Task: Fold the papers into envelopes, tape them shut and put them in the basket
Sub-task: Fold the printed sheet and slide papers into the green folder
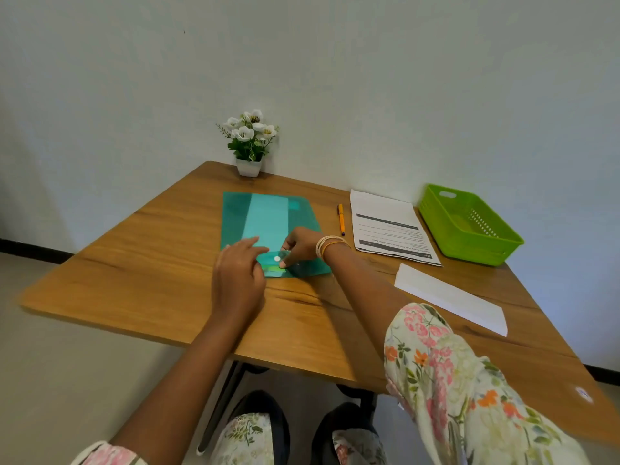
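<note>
Both forearms are stretched forward over the wooden surface (161, 263) to the near edge of a teal plastic folder (268, 216). The left hand (240, 276) is laid palm-down with fingers extended onto the folder's flap. The right hand (302, 245), bangles at the wrist, is curled, its thumb and fingertips pinching the flap by the white snap button (277, 259). A printed paper sheet (389, 226) is seen at two o'clock of the folder, a folded white paper (449, 298) at four o'clock, and the green basket (469, 226) farther out at three o'clock.
</note>
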{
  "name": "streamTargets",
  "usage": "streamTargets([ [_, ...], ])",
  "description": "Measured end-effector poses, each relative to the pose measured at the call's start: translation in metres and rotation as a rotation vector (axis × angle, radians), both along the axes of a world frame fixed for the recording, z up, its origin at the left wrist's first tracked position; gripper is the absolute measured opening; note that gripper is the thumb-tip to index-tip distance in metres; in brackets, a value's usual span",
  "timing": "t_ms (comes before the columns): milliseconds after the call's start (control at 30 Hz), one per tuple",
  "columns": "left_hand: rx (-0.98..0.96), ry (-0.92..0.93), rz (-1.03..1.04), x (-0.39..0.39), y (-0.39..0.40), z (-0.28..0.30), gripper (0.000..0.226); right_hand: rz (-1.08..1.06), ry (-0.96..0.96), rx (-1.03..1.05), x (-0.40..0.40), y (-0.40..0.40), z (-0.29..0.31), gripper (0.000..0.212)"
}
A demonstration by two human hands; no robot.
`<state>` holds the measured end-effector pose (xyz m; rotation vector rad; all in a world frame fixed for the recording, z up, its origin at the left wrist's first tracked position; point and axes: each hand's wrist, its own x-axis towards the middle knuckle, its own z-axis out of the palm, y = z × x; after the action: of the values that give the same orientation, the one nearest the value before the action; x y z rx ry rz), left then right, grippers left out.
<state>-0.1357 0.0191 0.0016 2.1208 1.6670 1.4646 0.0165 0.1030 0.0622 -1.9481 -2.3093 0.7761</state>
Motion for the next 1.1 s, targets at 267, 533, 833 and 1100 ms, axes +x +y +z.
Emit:
streamTargets([
  [267,-0.475,0.005,-0.091,-0.023,0.032,0.002,0.046,0.048,0.071,0.097,0.015,-0.016,-0.001,0.025],
  [533,-0.569,-0.065,-0.135,-0.026,0.035,0.005,0.049,0.168,0.199,0.625,0.039,-0.077,-0.026,0.010],
  [833,-0.647,-0.038,-0.397,-0.042,0.032,0.016,0.059,0.168,0.215,0.470,0.052,-0.107,-0.036,0.006],
  [1100,-0.600,0.023,-0.349,-0.044,0.032,0.013,0.071,-0.156,0.184,0.462,0.039,-0.090,-0.033,0.026],
])
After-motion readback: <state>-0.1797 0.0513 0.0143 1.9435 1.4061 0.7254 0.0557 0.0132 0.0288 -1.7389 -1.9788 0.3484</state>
